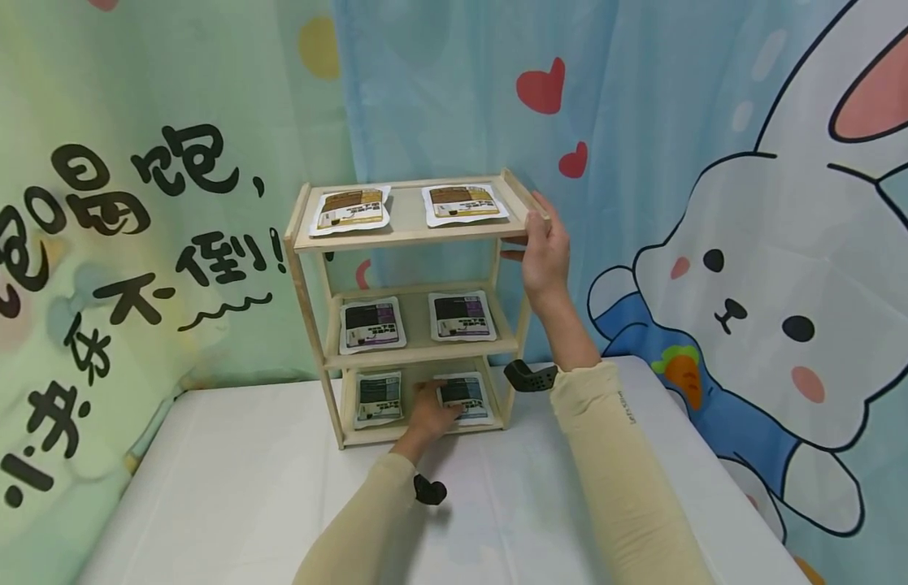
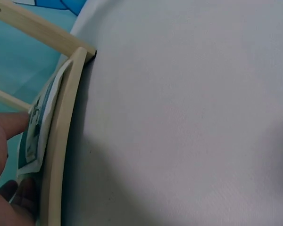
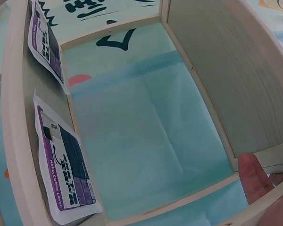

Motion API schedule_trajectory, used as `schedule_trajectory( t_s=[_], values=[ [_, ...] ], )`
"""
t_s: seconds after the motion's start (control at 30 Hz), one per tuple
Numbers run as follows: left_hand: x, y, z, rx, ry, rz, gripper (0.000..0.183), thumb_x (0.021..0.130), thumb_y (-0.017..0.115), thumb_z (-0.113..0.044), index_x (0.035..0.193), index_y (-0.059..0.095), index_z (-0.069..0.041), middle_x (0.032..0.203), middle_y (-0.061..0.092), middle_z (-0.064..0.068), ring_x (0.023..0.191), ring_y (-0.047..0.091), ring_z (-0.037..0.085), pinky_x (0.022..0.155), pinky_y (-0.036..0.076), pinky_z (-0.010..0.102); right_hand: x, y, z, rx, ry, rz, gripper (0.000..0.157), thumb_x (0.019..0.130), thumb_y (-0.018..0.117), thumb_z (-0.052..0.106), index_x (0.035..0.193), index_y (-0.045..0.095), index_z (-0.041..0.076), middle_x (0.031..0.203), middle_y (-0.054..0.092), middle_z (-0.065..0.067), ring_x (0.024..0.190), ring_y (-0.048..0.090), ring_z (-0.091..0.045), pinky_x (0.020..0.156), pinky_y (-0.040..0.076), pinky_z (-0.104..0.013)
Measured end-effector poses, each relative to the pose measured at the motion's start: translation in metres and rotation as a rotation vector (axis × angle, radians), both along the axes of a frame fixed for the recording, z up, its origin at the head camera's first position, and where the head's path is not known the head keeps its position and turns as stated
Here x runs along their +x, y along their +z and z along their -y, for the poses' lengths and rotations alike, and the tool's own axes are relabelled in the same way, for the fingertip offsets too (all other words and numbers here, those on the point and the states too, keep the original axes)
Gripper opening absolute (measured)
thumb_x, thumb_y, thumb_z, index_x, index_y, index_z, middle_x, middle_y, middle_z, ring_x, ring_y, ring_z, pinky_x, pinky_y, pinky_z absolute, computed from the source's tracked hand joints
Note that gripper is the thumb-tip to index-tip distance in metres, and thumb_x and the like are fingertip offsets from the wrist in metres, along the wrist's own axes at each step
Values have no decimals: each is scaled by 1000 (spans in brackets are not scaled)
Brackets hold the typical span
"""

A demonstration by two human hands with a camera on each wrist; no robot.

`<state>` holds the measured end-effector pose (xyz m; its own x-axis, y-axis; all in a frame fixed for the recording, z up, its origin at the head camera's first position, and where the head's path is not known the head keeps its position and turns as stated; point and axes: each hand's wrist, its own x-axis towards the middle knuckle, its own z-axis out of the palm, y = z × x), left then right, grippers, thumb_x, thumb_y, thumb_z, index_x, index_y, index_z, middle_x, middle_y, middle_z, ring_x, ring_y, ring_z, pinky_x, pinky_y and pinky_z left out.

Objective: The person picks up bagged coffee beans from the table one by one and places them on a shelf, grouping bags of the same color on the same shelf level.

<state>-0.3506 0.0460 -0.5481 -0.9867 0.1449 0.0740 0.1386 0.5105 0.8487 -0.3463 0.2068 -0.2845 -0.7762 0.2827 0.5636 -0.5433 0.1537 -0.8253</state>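
Observation:
A three-tier wooden rack [image 1: 410, 355] stands on the white table. My left hand [image 1: 430, 414] is at its bottom shelf, holding the left side of a teal-labelled coffee sachet [image 1: 464, 398] between thumb and fingers. The left wrist view shows the thumb against this sachet [image 2: 37, 127], with the fingertips by its end. Beside it lies another teal-labelled sachet [image 1: 379, 399]. My right hand [image 1: 547, 256] grips the right end of the top shelf; in the right wrist view a finger [image 3: 253, 181] reaches under that shelf's end.
Two purple-labelled sachets [image 1: 371, 324] lie on the middle shelf, and two brown-and-yellow ones [image 1: 351, 210] on the top shelf. A printed curtain [image 1: 439, 97] hangs behind the rack. White tablecloth [image 1: 227, 479] spreads in front of it.

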Motion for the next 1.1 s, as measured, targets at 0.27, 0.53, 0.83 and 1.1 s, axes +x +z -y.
schedule_trajectory(
  t_s=[0.27, 0.53, 0.83, 1.1],
  values=[
    [1, 2, 15, -11, -39, -48, 54, 87, 73, -19, 133, 54, 2, 134, 45, 27, 119, 48, 41, 97, 40, 52, -5, -1, 3, 18, -4, -3, 50, 104, 33, 29, 150, 36, 10, 127, 52, -21, 96, 61, -28, 71, 54, -27],
    [2, 13, 29, 48, -133, -106, 49, 90, 68, -12, 132, 52, 7, 128, 50, 27, 103, 56, 40, 89, 45, 51, -10, 0, -2, 68, -7, 45, 52, 104, 33, 33, 151, 34, 10, 129, 51, -21, 100, 58, -31, 73, 51, -27],
    [8, 25, 38, 1, -233, -111, 48, 95, 61, -13, 137, 47, 5, 131, 51, 25, 109, 56, 39, 88, 47, 49, -2, -6, -16, 176, -7, 97, 59, 105, 27, 44, 151, 33, 6, 136, 46, -21, 109, 54, -36, 81, 49, -39],
    [23, 18, 62, -105, -326, -113, 48, 94, 60, -13, 136, 47, 8, 132, 51, 27, 110, 56, 40, 89, 47, 49, 21, -28, -37, 195, 68, 209, 64, 106, 19, 45, 146, 35, -2, 141, 41, -25, 119, 48, -44, 94, 41, -54]
  ],
)
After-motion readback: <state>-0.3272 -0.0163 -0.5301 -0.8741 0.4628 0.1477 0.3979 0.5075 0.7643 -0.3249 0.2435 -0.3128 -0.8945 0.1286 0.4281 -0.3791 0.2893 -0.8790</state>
